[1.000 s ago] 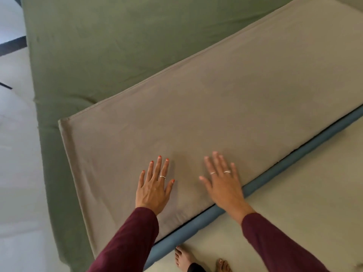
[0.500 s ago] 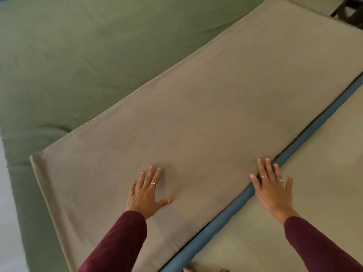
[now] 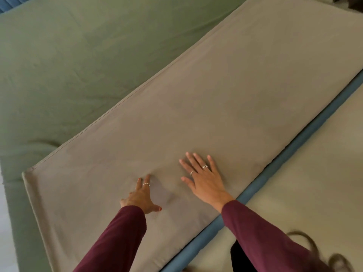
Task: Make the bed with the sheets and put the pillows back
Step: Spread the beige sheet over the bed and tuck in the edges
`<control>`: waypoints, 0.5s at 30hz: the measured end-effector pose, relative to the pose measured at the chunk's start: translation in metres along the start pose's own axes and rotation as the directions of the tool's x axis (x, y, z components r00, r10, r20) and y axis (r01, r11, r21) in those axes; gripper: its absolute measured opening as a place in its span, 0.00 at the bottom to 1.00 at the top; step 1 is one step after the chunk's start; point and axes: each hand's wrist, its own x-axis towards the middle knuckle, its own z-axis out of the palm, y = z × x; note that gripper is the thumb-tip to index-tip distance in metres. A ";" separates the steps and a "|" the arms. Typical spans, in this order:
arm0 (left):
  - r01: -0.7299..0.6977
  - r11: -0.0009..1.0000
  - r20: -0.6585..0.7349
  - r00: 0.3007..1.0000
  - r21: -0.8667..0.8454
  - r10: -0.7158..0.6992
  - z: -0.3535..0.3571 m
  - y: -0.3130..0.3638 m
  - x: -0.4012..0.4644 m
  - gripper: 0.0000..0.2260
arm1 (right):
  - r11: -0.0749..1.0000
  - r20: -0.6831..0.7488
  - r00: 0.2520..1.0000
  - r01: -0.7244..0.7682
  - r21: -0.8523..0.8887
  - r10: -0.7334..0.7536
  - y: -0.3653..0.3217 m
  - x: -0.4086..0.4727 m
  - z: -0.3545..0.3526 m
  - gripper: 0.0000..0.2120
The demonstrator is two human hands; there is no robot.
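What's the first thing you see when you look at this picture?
Two hands, the left hand and right hand, lie flat near the bottom middle on a wide tan sheet. It crosses the picture diagonally. A green sheet fills the upper left.

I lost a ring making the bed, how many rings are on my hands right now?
3. One on the left hand, at. Two on the right hand, at and. The left hand's other fingers are partly hidden.

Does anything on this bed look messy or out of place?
Mostly tidy. The tan sheet lies smooth under both flat hands, but the green sheet beside it shows creases, with a deeper fold near the tan sheet's left corner.
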 end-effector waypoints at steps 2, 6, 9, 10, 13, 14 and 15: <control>0.059 0.996 -0.015 0.998 -0.064 -0.060 -0.004 0.008 0.003 0.55 | 1.000 -0.003 1.000 0.010 0.004 -0.010 0.021 0.010 -0.008 0.29; 0.130 0.991 -0.099 0.986 -0.029 -0.132 -0.013 0.061 0.001 0.48 | 0.986 -0.089 0.982 -0.162 0.046 0.166 0.120 0.012 -0.027 0.31; 0.048 0.996 -0.144 0.988 -0.079 -0.059 -0.023 0.116 0.011 0.47 | 0.950 -0.122 0.942 -0.312 0.016 0.311 0.213 -0.003 -0.046 0.27; -0.003 0.997 -0.164 0.986 -0.079 -0.010 -0.027 0.138 0.018 0.47 | 0.936 -0.130 0.928 -0.351 0.005 0.349 0.242 -0.011 -0.052 0.27; -0.143 0.987 -0.216 0.968 -0.069 0.125 -0.042 0.208 0.033 0.45 | 0.909 -0.132 0.902 -0.417 -0.022 0.411 0.296 -0.027 -0.069 0.28; -0.174 0.982 -0.234 0.960 -0.074 0.152 -0.047 0.230 0.036 0.45 | 0.905 -0.130 0.899 -0.424 -0.015 0.419 0.304 -0.028 -0.072 0.29; -0.197 0.977 -0.251 0.952 -0.076 0.173 -0.052 0.252 0.040 0.45 | 0.905 -0.139 0.896 -0.425 -0.001 0.421 0.308 -0.026 -0.075 0.29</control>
